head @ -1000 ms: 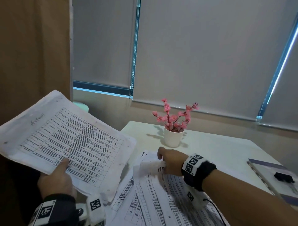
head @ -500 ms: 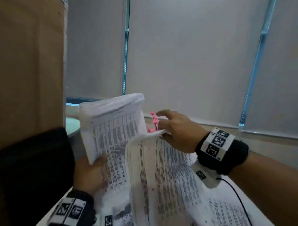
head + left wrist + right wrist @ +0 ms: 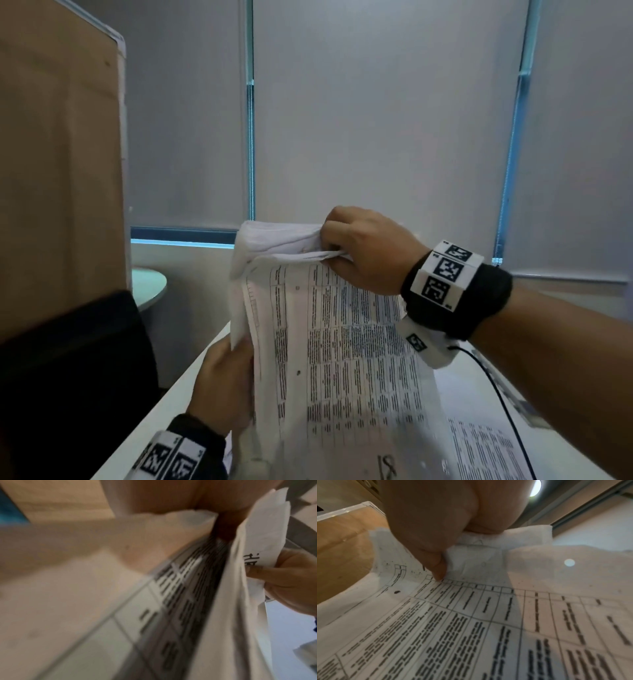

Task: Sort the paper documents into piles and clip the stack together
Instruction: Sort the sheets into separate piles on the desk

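Note:
A stack of printed paper sheets (image 3: 335,342) stands nearly upright above the white table (image 3: 161,404), its top edge curled over. My left hand (image 3: 226,380) grips the stack's lower left edge, thumb on the front. My right hand (image 3: 363,250) pinches the folded top edge. In the right wrist view the thumb (image 3: 436,566) presses the curled top of the printed sheets (image 3: 471,628). The left wrist view is blurred: paper sheets (image 3: 197,601) seen edge-on, and the right hand (image 3: 291,581) holding their top. More printed pages (image 3: 479,445) lie flat on the table under my right forearm.
A brown panel (image 3: 58,171) rises close on the left, with a dark chair back (image 3: 75,377) below it. Grey roller blinds (image 3: 376,120) cover the windows behind. A black cable (image 3: 503,404) runs from my right wrist across the table. A round pale table (image 3: 147,284) stands beyond.
The right hand lifted sheets off the table and joined them to the left hand's sheet. The stack now stands upright, held by both hands, and the view has tilted upward.

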Action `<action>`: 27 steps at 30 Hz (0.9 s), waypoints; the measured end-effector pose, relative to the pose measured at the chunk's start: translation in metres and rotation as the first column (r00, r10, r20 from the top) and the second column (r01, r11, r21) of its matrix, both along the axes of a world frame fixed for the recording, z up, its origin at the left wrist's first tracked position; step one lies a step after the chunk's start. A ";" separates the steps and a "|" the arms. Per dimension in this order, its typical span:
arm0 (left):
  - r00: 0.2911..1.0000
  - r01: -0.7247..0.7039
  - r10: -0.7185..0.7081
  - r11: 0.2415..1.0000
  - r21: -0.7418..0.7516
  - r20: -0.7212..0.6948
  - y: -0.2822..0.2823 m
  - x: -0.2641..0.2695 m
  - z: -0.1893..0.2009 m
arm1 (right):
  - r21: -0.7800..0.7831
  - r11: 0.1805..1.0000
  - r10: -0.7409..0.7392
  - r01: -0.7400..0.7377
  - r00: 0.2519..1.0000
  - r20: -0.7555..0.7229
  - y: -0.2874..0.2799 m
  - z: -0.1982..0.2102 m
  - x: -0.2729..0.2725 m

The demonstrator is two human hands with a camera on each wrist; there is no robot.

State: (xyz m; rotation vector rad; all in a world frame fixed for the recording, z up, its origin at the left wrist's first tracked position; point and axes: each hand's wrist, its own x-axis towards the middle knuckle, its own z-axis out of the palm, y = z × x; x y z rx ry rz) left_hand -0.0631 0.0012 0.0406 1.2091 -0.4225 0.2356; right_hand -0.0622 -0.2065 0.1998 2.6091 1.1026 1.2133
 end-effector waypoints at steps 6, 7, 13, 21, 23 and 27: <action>0.994 -0.106 0.107 0.962 0.254 0.009 -0.012 -0.002 -0.014 | 0.058 0.998 -0.002 -0.002 0.998 0.063 -0.003 -0.006 -0.001; 0.987 -0.156 0.159 0.947 0.282 0.010 -0.014 0.000 -0.017 | 0.069 0.998 0.007 -0.013 0.997 0.076 -0.002 -0.007 -0.001; 0.954 -0.294 0.297 0.919 0.264 0.028 -0.012 0.010 -0.023 | 0.117 0.985 0.100 -0.128 0.971 0.217 0.008 -0.013 -0.004; 0.933 -0.344 0.357 0.924 0.167 -0.052 -0.017 0.006 -0.021 | 0.255 0.963 0.068 -0.088 0.994 0.086 0.014 -0.027 0.002; 0.923 -0.348 0.364 0.928 0.132 -0.124 -0.010 0.012 -0.023 | 0.280 0.959 0.027 -0.033 0.999 0.025 0.008 -0.038 0.007; 0.868 -0.420 0.420 0.905 0.061 -0.266 0.024 0.029 -0.029 | 0.425 0.897 -0.067 0.125 0.987 -0.148 -0.019 -0.064 0.017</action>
